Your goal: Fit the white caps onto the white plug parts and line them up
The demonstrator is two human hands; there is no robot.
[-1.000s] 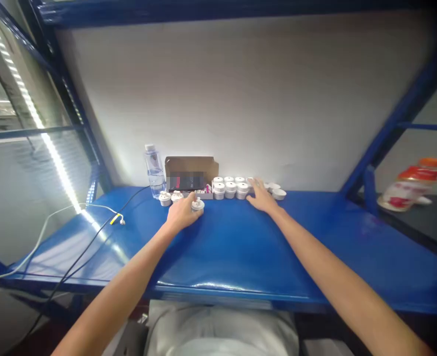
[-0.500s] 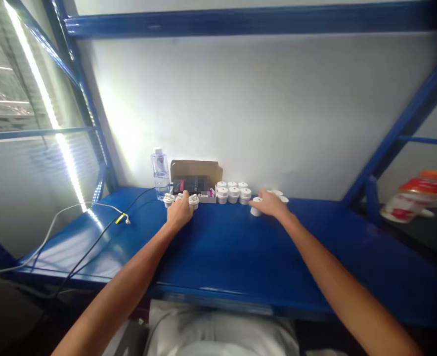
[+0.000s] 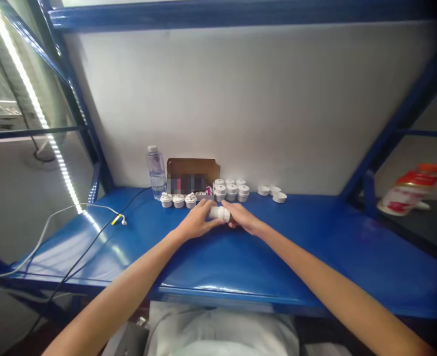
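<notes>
My left hand and my right hand meet over the middle of the blue shelf, both gripping one small white round part between them. Behind my left hand, three white capped parts stand in a row. A block of several white cylindrical parts sits by the wall, next to an open cardboard box. Three shallow white caps lie further right.
A clear water bottle stands left of the box. A black cable and a white cable with a yellow tip run across the shelf's left side. A red and white packet lies on the neighbouring shelf at right.
My left hand left the row of three capped parts and moved right. My right hand carried a white part from the right-hand caps to the middle, where both hands now hold it.
</notes>
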